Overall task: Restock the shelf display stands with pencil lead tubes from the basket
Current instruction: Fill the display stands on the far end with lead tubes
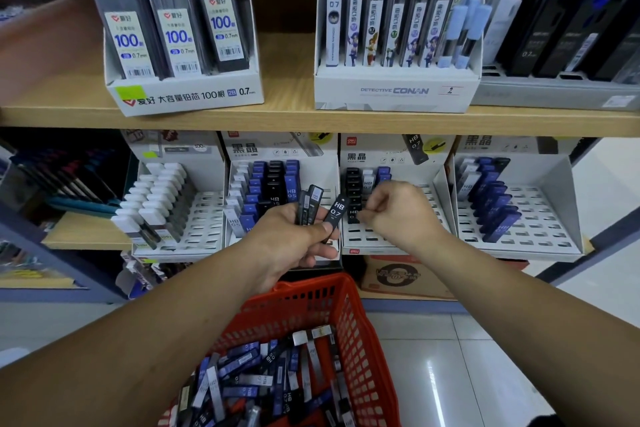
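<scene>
My left hand grips a fan of several black lead tubes, one marked HB 0.7, in front of the lower shelf. My right hand has its fingers curled at the black tubes standing in the third white display stand; its fingertips pinch toward a black tube in the front row, and whether they hold it is unclear. Below, a red basket holds several loose blue, black and grey lead tubes.
Neighbouring white stands hold white-capped tubes, blue and black HB 0.5 tubes and blue tubes, each with free slots. The upper shelf carries 100-lead packs and a Conan box. A cardboard box sits under the stands.
</scene>
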`<state>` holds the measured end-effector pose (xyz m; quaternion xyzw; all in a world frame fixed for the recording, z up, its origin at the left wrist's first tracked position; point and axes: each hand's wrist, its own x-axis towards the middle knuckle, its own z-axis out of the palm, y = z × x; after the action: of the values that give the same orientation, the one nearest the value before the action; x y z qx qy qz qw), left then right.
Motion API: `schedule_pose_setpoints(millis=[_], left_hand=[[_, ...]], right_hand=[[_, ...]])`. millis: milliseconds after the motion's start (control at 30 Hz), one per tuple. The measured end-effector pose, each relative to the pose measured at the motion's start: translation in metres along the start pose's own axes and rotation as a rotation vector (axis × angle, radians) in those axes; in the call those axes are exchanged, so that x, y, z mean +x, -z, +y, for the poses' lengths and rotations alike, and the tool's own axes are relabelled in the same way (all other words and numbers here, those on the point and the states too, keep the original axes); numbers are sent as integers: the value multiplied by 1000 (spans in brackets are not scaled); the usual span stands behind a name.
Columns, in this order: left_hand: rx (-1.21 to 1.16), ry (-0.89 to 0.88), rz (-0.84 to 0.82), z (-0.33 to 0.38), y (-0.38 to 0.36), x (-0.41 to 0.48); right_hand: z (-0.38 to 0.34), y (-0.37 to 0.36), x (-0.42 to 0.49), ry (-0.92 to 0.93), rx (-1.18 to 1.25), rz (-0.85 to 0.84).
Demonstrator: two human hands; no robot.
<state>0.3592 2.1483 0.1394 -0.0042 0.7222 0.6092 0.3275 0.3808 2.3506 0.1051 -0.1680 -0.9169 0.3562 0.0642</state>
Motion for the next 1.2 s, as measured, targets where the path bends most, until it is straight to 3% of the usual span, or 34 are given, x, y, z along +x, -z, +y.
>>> schedule_pose_setpoints(millis=[133, 233, 333, 433, 567, 1200], left_hand=[[-1, -21, -55, 1, -3, 2], [5, -51, -84, 2, -9, 2], [-14, -49, -62, 4, -14, 3], [57, -10, -20, 4, -10, 3], [171, 60, -48, 1, -5, 2], [-88, 5, 81, 3, 0, 13]], right_hand=[[-22, 20, -10, -149, 549, -72], [-27, 21, -20, -166, 692, -186], [-25, 26, -21, -146, 775, -140], [-17, 36, -16, -71, 683, -10], [-4, 27, -17, 48, 416, -28], [5, 4, -6, 378, -82, -5]])
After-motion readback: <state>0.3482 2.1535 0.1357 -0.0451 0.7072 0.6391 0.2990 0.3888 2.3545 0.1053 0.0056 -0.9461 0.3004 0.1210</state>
